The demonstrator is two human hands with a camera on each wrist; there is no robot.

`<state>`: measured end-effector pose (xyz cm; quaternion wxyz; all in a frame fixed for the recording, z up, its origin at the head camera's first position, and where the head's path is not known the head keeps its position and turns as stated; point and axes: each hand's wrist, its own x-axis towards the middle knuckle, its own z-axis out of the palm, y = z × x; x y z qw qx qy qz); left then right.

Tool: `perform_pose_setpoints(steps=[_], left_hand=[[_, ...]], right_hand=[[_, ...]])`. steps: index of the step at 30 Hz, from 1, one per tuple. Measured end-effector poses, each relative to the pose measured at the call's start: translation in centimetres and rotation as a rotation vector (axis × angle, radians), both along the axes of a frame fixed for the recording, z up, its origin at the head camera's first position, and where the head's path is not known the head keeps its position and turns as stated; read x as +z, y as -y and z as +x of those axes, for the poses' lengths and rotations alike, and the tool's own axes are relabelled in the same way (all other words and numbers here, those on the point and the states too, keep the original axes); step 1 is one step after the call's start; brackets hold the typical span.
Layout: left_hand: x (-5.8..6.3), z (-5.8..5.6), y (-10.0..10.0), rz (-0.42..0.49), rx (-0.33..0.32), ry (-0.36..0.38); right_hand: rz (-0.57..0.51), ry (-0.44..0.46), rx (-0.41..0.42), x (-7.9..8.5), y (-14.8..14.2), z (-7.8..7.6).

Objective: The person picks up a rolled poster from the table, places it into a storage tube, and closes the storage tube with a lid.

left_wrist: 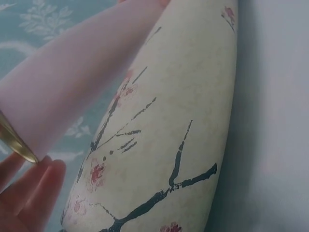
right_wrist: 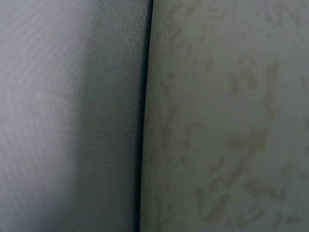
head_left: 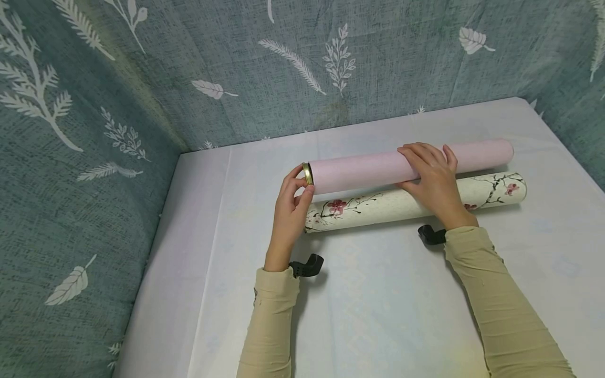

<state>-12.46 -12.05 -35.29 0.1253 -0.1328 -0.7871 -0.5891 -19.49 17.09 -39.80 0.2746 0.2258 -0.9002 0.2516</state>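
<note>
A plain pink wallpaper roll lies across the far part of the table, with a thin gold ring at its left end. My left hand pinches that ring between thumb and fingers; in the left wrist view its fingertips are at the gold edge. From above, my right hand grips the pink roll right of its middle. Just in front, nearly parallel, lies a cream wallpaper roll with dark branches and red blossoms. The right wrist view holds only the cream roll and tablecloth, no hand.
A white cloth covers the table. Teal leaf-patterned fabric hangs behind it and along the left side. Each wrist carries a black camera mount, the left one near the cream roll's left end, the right one beside its front edge.
</note>
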Motion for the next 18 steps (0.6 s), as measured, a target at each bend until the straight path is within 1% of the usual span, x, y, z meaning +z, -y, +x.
perform_pose_setpoints(steps=[5,8,14,18], left_hand=[[0.03,0.12,0.05,0.013,0.002,-0.010],[0.19,0.16,0.16,0.026,-0.015,0.001],[0.53,0.14,0.43,-0.015,-0.058,0.009],[0.69,0.14,0.59,-0.031,-0.068,0.023]], right_hand=[[-0.003,0.003,0.001,0.04,0.06,0.00],[0.001,0.006,0.000,0.07,0.08,0.01],[0.014,0.009,-0.003,0.07,0.04,-0.01],[0.017,0.015,-0.003,0.10,0.02,-0.02]])
